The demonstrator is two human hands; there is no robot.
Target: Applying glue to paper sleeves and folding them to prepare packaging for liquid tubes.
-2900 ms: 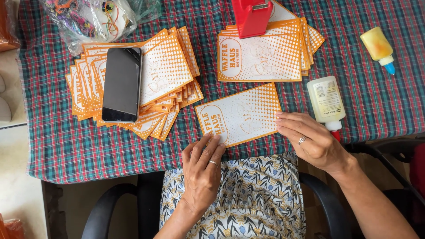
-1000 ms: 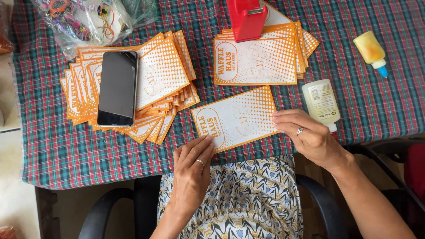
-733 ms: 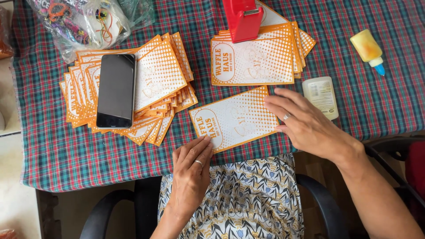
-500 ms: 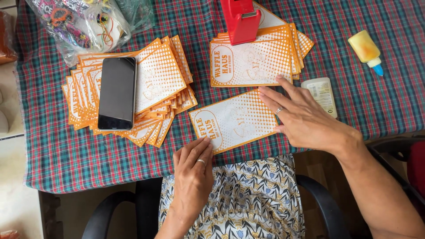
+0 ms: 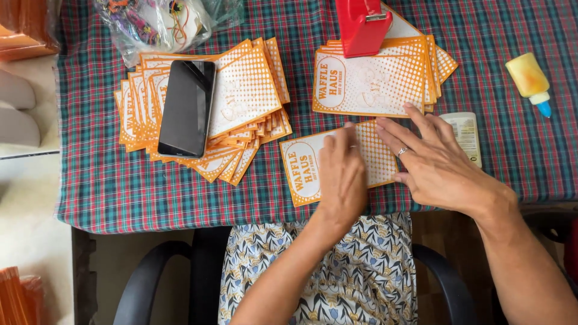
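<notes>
On the plaid tablecloth (image 5: 108,192), far left: a fanned stack of orange-and-white printed paper sleeves (image 5: 247,102), and a black smartphone (image 5: 186,108) lies face-up right on top of it.
Up above that stack: a clear plastic bag (image 5: 156,24) of small colourful bits, at the table's far edge.
Centre, near edge: a single paper sleeve (image 5: 301,171), flat on the cloth, tilted a little, apart from both stacks.
Left hand (image 5: 342,174): open, palm down, fingers together, pressing flat on that single sleeve and grasping nothing.
Right hand (image 5: 433,162): also open and flat, ringed fingers spread, fingertips touching the sleeve's right end.
Behind the hands: a second sleeve stack (image 5: 373,81), with a red tape dispenser (image 5: 361,24) sitting on its far side.
Just beyond the right hand: a pale glue bottle (image 5: 466,135), lying down, partly covered by the fingers.
Far right: a yellow glue bottle (image 5: 530,78) with a blue tip, lying well apart.
</notes>
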